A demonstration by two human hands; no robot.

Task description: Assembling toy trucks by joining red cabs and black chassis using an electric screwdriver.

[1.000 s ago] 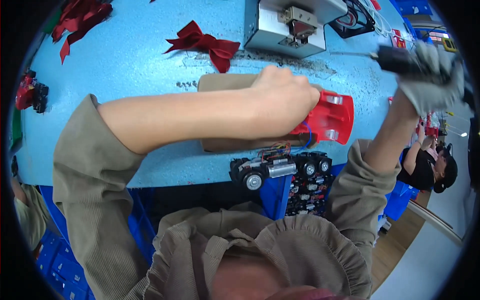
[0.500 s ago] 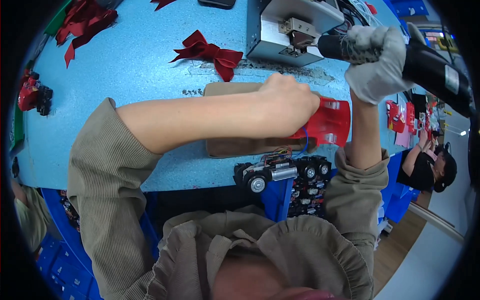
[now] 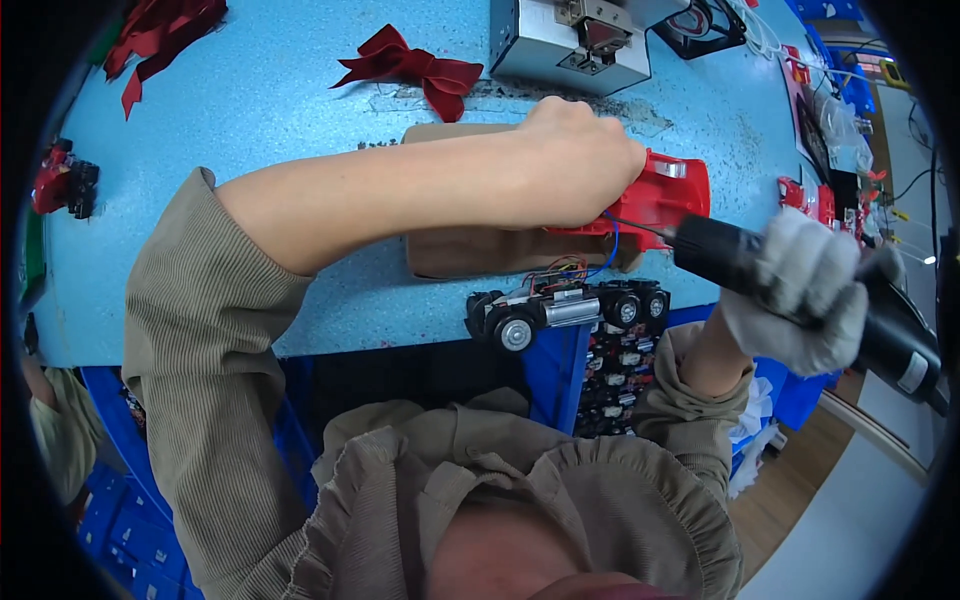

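My bare left hand (image 3: 580, 165) is closed on the red plastic toy vehicle shell (image 3: 682, 190), pressing it down on a brown padded block (image 3: 460, 255). My fingertips are hidden behind the knuckles. In a white glove, my right hand (image 3: 800, 290) is wrapped round a black electric screwdriver (image 3: 715, 250). Its thin bit reaches over the shell toward my left hand; whether the tip touches a screw cannot be seen. In front of the block stands a black toy truck chassis (image 3: 570, 312) with silver parts, and a blue wire runs from it up to the shell.
A red velvet bow (image 3: 425, 75) lies beyond the block, beside a metal machine (image 3: 570, 45). More red ribbon (image 3: 165, 35) and a small red-and-black toy (image 3: 65, 182) are at the left. Blue bins with several chassis (image 3: 615, 380) sit below the table edge.
My right hand has brought the screwdriver from the metal machine down toward me, and its bit is now over the red shell. My left hand keeps its hold on the shell.
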